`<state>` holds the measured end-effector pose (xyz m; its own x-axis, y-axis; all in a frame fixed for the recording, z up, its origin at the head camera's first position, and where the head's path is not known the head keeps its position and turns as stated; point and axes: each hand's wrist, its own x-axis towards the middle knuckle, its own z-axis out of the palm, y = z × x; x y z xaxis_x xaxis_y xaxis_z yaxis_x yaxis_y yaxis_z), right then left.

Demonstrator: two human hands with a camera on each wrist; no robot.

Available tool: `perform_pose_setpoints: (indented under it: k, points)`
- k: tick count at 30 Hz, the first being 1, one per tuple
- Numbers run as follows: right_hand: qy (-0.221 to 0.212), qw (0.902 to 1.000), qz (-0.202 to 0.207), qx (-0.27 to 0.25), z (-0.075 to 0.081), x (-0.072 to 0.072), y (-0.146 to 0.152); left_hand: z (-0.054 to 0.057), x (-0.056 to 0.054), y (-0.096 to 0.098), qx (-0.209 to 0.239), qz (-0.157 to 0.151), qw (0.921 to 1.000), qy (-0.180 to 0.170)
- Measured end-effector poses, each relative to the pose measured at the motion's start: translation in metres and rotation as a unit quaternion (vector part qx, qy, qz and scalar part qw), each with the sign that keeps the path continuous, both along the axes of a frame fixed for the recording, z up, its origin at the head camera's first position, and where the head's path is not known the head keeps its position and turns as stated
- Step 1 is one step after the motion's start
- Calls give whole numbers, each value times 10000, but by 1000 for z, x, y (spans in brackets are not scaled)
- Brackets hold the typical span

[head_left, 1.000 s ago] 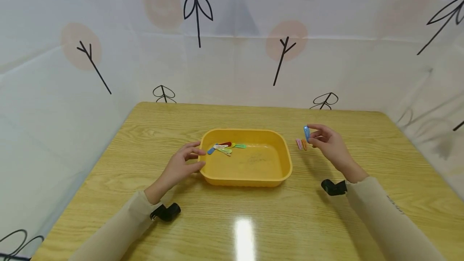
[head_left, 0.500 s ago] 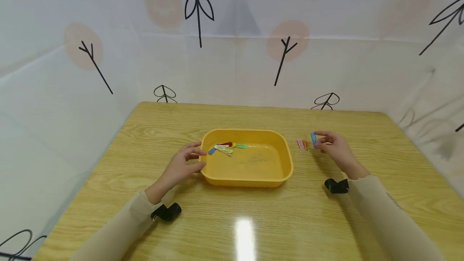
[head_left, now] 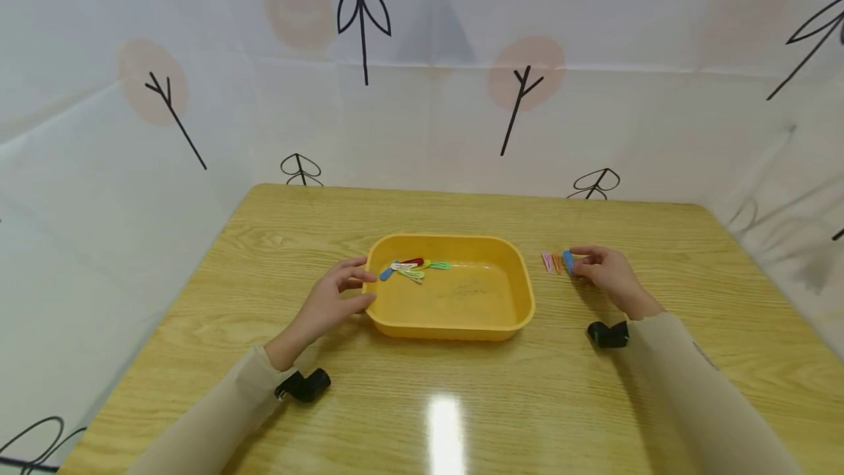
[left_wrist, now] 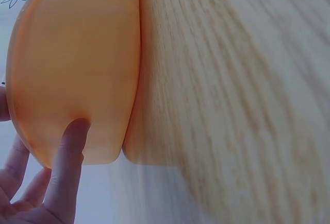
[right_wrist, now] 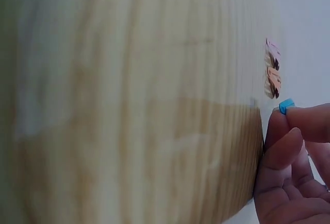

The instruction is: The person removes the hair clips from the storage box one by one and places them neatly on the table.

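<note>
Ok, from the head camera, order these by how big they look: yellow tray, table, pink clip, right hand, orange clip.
1. Table
2. Yellow tray
3. Right hand
4. Pink clip and orange clip: too alike to rank

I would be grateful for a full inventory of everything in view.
Table: one, light brown, across the lower view.
Printed sheet: one, whitish, behind the table.
Tray: one, yellow, on the table.
Hair clips: several, count unclear; blue, white, red, yellow, green; tray's left side.
Pink hair clip: one, pink, right of the tray.
Orange hair clip: one, orange, beside the pink one.
Blue hair clip: one, blue, right of the orange one.
Wrist cameras: two, black, at the wrists.
Sleeves: two, beige, on the arms.
Left hand: one, bare, touching the tray's left end.
Right hand: one, bare, pinching the blue hair clip.
</note>
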<state>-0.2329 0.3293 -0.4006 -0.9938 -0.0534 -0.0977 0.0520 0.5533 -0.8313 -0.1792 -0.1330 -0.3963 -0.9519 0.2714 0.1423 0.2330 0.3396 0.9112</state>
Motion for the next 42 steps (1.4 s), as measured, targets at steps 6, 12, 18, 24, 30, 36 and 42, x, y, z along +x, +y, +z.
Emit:
perform_pose_setpoints:
  k: [6, 12, 18, 24, 30, 36, 42]
  points:
    - [-66, 9998, -22, 187, 3, -2, -2, 1, 0, 1, 51, -3, 9999, -119]
    - [-290, 9994, -45, 197, 5, -5, -5, 1, 1, 1, 144, -36, 9996, -234]
    - [-362, 9993, -114, -18, 2, -6, -6, 1, 1, 0, 150, -50, 9997, -194]
    - [-315, 9995, -79, -34, 3, -3, -4, 3, 1, 1, 171, -43, 9996, -216]
    - [-59, 9994, 167, 308, 18, 2, 3, 2, 2, 0, 222, -50, 9993, -289]
    - [66, 9992, 314, 219, 43, 3, 2, 2, 1, 0, 164, -31, 9995, -262]
    - [268, 9986, 377, 238, 63, 4, -7, 2, 1, 0, 146, -19, 9997, -185]
